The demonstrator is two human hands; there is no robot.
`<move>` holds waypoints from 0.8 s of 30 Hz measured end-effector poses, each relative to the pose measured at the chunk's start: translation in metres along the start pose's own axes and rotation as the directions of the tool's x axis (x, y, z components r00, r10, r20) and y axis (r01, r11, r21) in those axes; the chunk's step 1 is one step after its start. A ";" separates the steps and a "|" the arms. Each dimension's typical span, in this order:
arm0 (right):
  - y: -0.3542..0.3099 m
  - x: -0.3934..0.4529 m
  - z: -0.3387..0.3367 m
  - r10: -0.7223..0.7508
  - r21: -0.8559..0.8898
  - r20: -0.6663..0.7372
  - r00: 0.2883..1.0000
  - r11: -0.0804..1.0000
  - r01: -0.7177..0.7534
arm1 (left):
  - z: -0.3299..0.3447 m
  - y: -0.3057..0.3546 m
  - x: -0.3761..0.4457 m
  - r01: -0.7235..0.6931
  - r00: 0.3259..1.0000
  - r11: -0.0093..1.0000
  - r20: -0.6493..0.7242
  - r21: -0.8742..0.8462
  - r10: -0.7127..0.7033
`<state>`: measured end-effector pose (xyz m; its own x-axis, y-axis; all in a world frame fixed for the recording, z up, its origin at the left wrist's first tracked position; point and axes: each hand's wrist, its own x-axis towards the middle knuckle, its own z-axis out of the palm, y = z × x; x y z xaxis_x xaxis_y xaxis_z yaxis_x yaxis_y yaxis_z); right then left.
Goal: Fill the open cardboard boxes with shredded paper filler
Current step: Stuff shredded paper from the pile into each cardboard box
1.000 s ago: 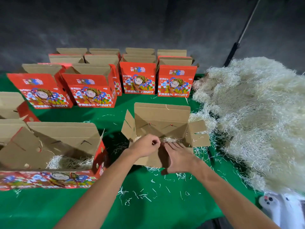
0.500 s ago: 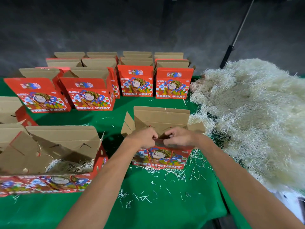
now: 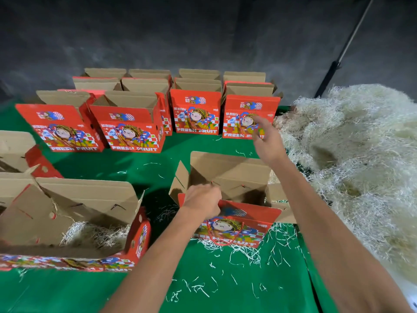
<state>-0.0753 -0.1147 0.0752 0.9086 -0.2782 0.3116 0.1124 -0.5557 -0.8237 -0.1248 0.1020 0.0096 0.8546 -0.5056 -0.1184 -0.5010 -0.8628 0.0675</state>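
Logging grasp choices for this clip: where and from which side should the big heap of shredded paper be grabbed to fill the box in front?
Probably the heap's near-left fringe, beside the open box. The shredded paper there is loose and thin, so spread fingers coming from above and the left could rake out a clump. The right hand hangs open nearby; the left hand grips the box's front edge.

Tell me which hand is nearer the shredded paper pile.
Right. The right hand is raised beside the shredded paper pile; the left hand grips the front box, farther away.
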 end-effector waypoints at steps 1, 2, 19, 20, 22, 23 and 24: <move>0.010 -0.004 0.002 0.071 -0.073 0.088 0.994 0.995 -0.065 | 0.001 -0.001 0.002 -0.002 1.000 1.000 0.006 -0.003 0.002; 0.023 -0.010 0.003 0.131 -0.205 0.164 0.978 0.974 -0.096 | 0.002 -0.001 0.003 -0.010 1.000 1.000 0.006 -0.001 0.010; 0.134 -0.037 -0.037 0.603 -0.428 0.099 0.792 0.744 -0.513 | -0.022 0.017 0.057 0.051 0.999 0.997 -0.008 -0.054 -0.051; 0.139 -0.035 -0.037 0.621 -0.344 0.131 0.773 0.760 -0.552 | -0.026 0.012 0.059 0.067 0.998 0.997 -0.005 -0.044 -0.068; 0.142 -0.031 -0.039 0.626 -0.113 0.184 0.758 0.779 -0.617 | -0.031 0.002 0.063 0.084 0.996 0.996 -0.006 -0.030 -0.085; 0.139 -0.029 -0.038 0.618 0.021 0.197 0.761 0.773 -0.634 | -0.033 -0.001 0.063 0.086 0.996 0.996 -0.001 -0.033 -0.086; 0.136 -0.027 -0.038 0.603 0.098 0.191 0.774 0.773 -0.626 | -0.034 -0.003 0.063 0.082 0.997 0.996 0.010 -0.031 -0.081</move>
<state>-0.0998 -0.2121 -0.0271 0.8484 -0.4006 -0.3461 -0.4429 -0.1788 -0.8786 -0.0645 0.0725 0.0357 0.8912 -0.4337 -0.1329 -0.4252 -0.9008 0.0884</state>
